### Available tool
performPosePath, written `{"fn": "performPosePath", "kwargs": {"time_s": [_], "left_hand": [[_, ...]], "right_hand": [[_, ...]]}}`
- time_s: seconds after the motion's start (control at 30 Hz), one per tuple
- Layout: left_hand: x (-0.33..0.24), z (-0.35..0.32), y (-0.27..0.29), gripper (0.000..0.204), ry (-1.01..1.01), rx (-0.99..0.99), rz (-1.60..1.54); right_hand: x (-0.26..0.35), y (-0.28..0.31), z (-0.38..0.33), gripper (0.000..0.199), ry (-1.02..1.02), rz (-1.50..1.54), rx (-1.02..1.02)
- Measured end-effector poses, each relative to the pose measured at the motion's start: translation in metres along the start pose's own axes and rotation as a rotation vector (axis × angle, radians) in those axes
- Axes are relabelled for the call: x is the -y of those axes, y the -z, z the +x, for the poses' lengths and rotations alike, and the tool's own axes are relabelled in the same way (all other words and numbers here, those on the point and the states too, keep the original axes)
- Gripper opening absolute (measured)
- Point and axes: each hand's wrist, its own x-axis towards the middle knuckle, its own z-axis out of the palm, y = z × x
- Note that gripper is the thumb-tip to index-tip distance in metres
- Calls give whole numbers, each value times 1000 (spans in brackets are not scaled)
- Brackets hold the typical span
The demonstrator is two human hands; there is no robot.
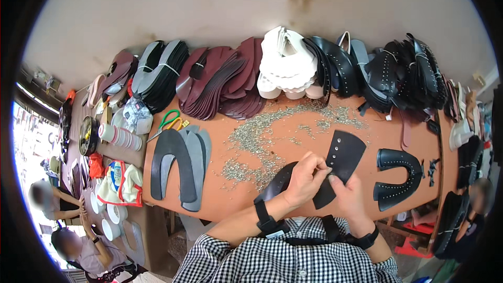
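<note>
One black leather shoe upper (335,165) is lying across the near edge of the orange-brown worktable (408,136), and both hands are working on it. It is U-shaped, with one arm reaching up and right, showing a row of small silver studs, and the other arm curving down left beneath the left wrist. The left hand (305,178) is coming in from the lower left with its fingers curled closed, pinching the edge of the upper at its middle. The right hand (350,196) is lying just beside it, fingers folded tight onto the same piece from below. Whether a stud is sitting between the fingertips is too small to tell. Each wrist is wearing one dark band.

One finished black studded upper (396,176) is lying flat just to the right. A loose scatter of silver studs (262,139), far too many to count, is spreading across the table middle. To the left, a stack of flat U-shaped pieces (181,165) is lying, one black on top and roughly three grey beneath, with one pair of green-handled scissors (168,123) above them. Along the far edge, piles of maroon uppers (222,81), white uppers (285,65) and black uppers (403,68) are standing in overlapping rows, their counts hidden. Two other people are sitting at the lower left, partly cut off by the picture's rim.
</note>
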Motion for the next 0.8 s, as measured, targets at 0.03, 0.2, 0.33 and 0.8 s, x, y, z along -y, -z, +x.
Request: {"fn": "performPosePath", "kwargs": {"time_s": [0.03, 0.2, 0.33, 0.8], "left_hand": [[2, -1, 2, 16, 18, 16, 28], [2, -3, 5, 16, 40, 45, 2], [7, -7, 10, 18, 65, 75, -14], [76, -16, 104, 9, 315, -127, 504]], "right_hand": [[3, 2, 0, 20, -53, 77, 25], [2, 6, 2, 18, -83, 44, 36], [-6, 16, 1, 18, -47, -280, 107], [5, 14, 16, 15, -229, 267, -125]]}}
